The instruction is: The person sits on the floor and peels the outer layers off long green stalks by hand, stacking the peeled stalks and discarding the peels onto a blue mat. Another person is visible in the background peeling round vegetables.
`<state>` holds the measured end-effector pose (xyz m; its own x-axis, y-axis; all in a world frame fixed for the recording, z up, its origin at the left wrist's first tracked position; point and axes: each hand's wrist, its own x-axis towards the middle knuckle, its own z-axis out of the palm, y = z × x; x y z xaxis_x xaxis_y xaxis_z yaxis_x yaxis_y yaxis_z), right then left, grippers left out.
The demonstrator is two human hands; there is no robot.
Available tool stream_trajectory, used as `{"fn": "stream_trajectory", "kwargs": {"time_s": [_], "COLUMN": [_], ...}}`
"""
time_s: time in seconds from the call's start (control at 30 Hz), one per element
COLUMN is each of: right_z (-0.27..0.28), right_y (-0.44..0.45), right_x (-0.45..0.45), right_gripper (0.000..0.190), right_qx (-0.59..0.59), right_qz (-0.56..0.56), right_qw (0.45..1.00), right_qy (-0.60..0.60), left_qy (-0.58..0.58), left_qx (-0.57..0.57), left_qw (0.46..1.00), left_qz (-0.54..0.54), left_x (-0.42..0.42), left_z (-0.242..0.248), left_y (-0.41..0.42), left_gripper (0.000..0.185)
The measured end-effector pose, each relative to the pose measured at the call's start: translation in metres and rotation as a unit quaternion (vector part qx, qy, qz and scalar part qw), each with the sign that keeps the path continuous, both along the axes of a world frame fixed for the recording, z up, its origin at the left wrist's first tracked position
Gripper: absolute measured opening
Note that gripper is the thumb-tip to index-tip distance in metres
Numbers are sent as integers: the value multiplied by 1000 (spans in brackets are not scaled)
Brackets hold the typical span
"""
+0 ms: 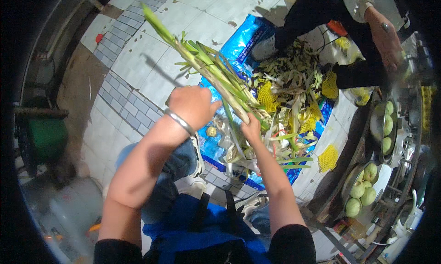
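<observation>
My right hand [252,129] grips the pale root end of a long green onion stalk [203,69], which slants up and left with its green tip raised. My left hand [191,105], with a silver bangle [179,122] on the wrist, is curled beside the stalk with its thumb pointing at it. Whether it holds anything is hidden. More green onions [225,78] lie just beyond the stalk. Below them, a blue plastic sheet [237,47] bears peeled leaves and other vegetable scraps [293,78].
Another person's dark-trousered leg [306,16] and hand [384,36] are at upper right. Yellow mesh netting [268,97] lies among the scraps, with another piece [327,158] on the tiles. Bowls of pale green round vegetables [367,196] stand right; a green container [48,136] is left.
</observation>
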<state>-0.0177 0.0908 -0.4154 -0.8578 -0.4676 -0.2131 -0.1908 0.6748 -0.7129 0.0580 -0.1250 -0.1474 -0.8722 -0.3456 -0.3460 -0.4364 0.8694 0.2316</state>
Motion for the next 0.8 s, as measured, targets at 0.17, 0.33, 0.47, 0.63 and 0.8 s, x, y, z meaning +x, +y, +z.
{"fn": "stream_trajectory", "kwargs": {"time_s": [0.17, 0.33, 0.47, 0.63, 0.8], "right_z": [30, 73, 103, 298, 429], "right_y": [28, 32, 52, 43, 26], "right_x": [-8, -14, -27, -44, -48], "right_gripper": [31, 22, 51, 35, 43], "right_qx": [-130, -155, -45, -246, -392], "right_qz": [39, 80, 167, 19, 73], "right_qw": [987, 973, 984, 954, 902], "right_qy": [-80, -154, 37, 170, 169], "left_qy": [61, 369, 375, 329, 325], "left_qx": [5, 434, 513, 512, 535], "left_qw": [993, 821, 771, 793, 765], "left_qz": [104, 31, 33, 6, -153], "left_x": [-9, -30, -48, -52, -62], "left_z": [19, 0, 12, 33, 41], "left_y": [-25, -11, 23, 53, 91], "left_gripper": [49, 34, 32, 33, 24]}}
